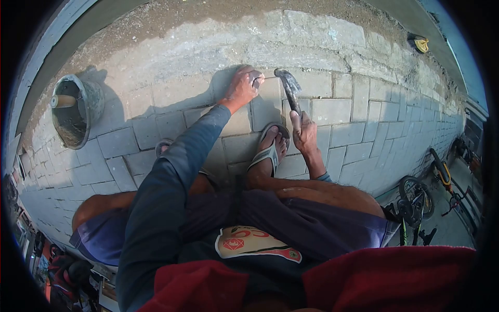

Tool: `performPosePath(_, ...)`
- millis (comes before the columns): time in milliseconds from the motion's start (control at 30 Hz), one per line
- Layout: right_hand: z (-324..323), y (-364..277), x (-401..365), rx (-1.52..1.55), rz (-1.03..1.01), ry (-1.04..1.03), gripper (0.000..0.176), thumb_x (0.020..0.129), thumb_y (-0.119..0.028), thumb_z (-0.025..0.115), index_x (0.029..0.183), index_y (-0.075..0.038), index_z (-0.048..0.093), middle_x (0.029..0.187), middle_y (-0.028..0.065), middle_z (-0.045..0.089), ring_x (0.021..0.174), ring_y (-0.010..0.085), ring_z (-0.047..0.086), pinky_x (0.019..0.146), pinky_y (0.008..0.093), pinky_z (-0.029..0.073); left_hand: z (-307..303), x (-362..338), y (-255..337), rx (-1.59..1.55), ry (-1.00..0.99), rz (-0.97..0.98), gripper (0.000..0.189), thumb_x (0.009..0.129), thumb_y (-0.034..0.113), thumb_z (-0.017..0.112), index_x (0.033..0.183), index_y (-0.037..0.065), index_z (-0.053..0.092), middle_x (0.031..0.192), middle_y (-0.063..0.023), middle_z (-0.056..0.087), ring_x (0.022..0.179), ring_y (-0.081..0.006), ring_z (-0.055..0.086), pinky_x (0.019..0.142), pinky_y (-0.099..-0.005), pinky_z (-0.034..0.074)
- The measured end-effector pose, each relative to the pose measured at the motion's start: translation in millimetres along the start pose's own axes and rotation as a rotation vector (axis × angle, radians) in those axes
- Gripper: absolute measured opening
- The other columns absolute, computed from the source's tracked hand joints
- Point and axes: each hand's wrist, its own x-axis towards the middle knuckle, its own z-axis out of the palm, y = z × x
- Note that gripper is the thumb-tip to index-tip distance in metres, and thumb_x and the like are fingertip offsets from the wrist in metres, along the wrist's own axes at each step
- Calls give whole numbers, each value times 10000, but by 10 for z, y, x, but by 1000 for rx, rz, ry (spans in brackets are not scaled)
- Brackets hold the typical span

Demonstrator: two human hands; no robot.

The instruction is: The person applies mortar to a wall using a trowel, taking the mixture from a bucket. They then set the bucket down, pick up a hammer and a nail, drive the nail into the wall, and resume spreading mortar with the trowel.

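My right hand [304,130] is wrapped round the handle of a hammer [292,89], whose worn metal head points away from me over the paving blocks [331,110]. To the left of the hammer head, my left hand [243,87] is closed, low over the far edge of the laid blocks. Its fingers curl around a small dark spot; I cannot tell what they hold. A short gap separates the left fingertips from the hammer head. My sandalled foot [270,148] rests on the blocks just below both hands.
A grey, cement-stained bucket [93,106] stands at the left with a pale cylindrical handle [63,101] inside. Rough mortar and soil [208,41] run along the far side. A yellow object [421,44] lies at the upper right, and a bicycle [416,200] is at the right.
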Motion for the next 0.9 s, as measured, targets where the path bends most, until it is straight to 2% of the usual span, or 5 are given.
performPosePath(233, 118, 151, 114, -93, 39, -99, 570, 1029, -509, 521, 895, 43, 571, 678, 285, 599, 657, 507, 620, 563, 504, 471, -59, 20, 66, 95, -68, -31, 89, 848, 97, 643, 910, 67, 698, 866, -145, 621, 878, -339, 606, 829, -443, 484)
performPosePath(433, 123, 118, -28, 29, -41, 82, 591, 1029, -523, 511, 892, 48, 574, 669, 319, 593, 703, 519, 632, 587, 543, 468, -41, 0, 26, 64, -8, 55, 131, 902, 114, 643, 987, 24, 686, 904, -186, 608, 884, -398, 600, 778, -476, 482)
performPosePath(500, 154, 177, 107, -140, 28, -112, 578, 1031, -515, 514, 876, 40, 565, 671, 321, 586, 702, 514, 634, 586, 541, 465, -46, -3, 17, 59, -6, 47, 144, 906, 124, 644, 1008, 28, 681, 902, -187, 608, 884, -397, 601, 776, -477, 482)
performPosePath(733, -133, 39, -24, 79, 48, 113, 620, 1040, -538, 473, 864, 47, 576, 688, 297, 578, 652, 486, 588, 609, 514, 449, -89, -80, 136, -74, 157, -224, 132, 860, 93, 685, 978, 39, 657, 987, -185, 639, 967, -387, 607, 866, -468, 487)
performPosePath(900, -206, 4, 74, 89, 139, 128, 619, 1044, -538, 464, 884, 46, 590, 710, 295, 592, 681, 472, 609, 627, 518, 449, -31, -32, 118, -11, 10, -74, 121, 867, 86, 683, 971, 34, 650, 982, -183, 642, 957, -391, 608, 853, -479, 487)
